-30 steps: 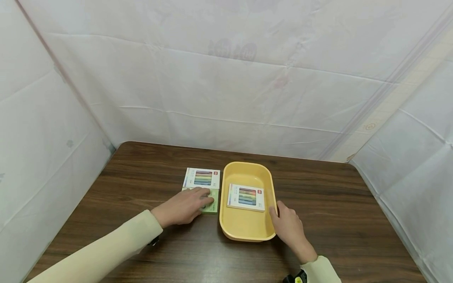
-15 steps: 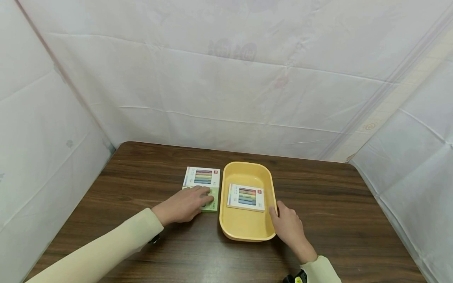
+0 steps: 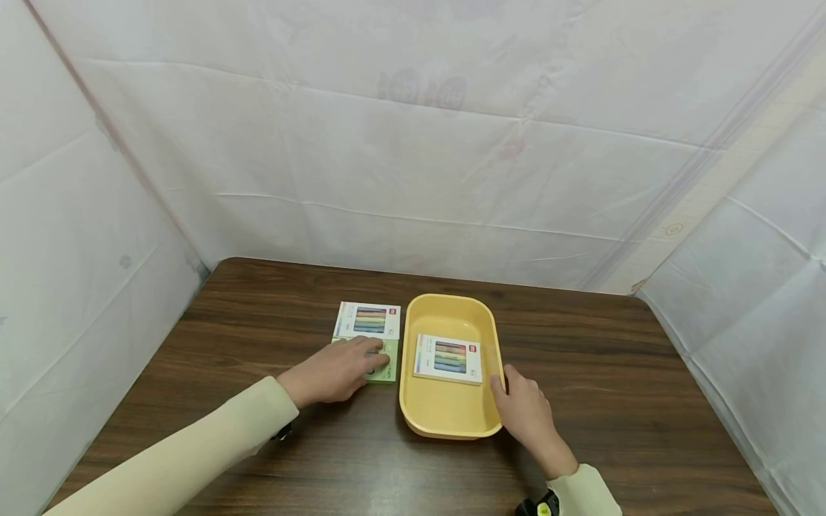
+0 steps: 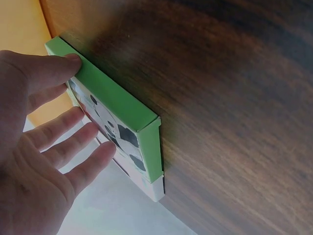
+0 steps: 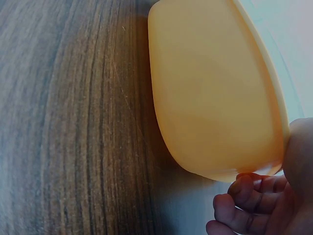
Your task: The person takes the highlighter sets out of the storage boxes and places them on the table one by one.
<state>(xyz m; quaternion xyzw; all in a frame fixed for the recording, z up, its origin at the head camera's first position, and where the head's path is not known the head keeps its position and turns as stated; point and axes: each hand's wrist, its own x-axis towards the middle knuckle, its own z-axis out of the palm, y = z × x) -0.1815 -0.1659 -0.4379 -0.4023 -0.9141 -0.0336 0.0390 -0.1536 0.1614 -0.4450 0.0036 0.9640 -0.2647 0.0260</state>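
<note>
My left hand [image 3: 332, 371] lies over a flat green box [image 3: 390, 370]. In the left wrist view the thumb touches the green side [image 4: 115, 95] and the fairly straight fingers reach over a black-and-white animal picture on its face. Against the green box's far edge sits a flat white box [image 3: 370, 319] printed with coloured sticks. My right hand [image 3: 525, 412] pinches the right rim of a yellow plastic basin [image 3: 450, 416], thumb on the inner side, fingers outside. Inside the basin lies a similar white box [image 3: 448, 359].
The dark wood table [image 3: 613, 373] runs back to a hanging white cloth [image 3: 413, 165], with more cloth at both sides. The basin's left wall stands close beside the green and white boxes.
The green box and the white box beyond it have slid slightly away from me, along with my left hand. My right hand and the basin stay almost in place.
</note>
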